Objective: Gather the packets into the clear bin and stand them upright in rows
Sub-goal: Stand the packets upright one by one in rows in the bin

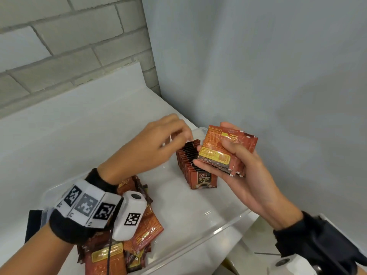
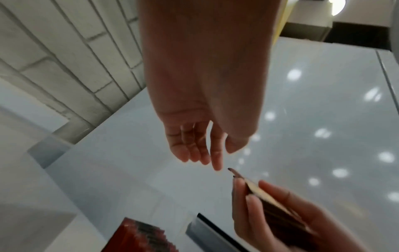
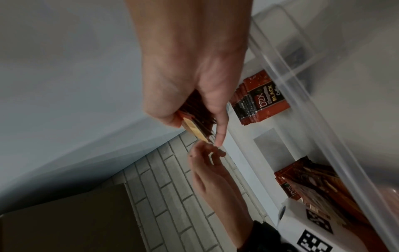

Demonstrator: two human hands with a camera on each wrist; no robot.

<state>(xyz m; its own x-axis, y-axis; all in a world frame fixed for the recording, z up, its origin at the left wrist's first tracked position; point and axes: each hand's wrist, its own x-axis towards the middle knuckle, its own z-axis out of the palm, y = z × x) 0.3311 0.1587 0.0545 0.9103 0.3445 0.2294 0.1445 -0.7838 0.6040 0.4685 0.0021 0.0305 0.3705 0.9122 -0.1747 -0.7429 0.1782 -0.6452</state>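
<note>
A clear bin (image 1: 208, 236) sits on the white counter. Inside it, a row of red-brown coffee packets (image 1: 198, 172) stands upright near the far end, and a loose pile of packets (image 1: 145, 229) lies at the near left. My right hand (image 1: 212, 153) grips a fanned stack of packets (image 1: 240, 143) just right of and above the row. My left hand (image 1: 179, 133) hovers over the row's far end, fingers relaxed and empty. In the left wrist view, the left hand's fingertips (image 2: 217, 166) nearly meet the stack's edge (image 2: 254, 185). The right wrist view shows the stack (image 3: 195, 127), the row (image 3: 261, 100) and the bin's rim (image 3: 302, 95).
A grey brick wall (image 1: 59, 46) stands behind the counter (image 1: 69, 120), and a smooth pale wall (image 1: 258, 66) closes the right side. A black object (image 1: 33, 221) lies left of the bin. Bare bin floor (image 1: 184, 213) shows between pile and row.
</note>
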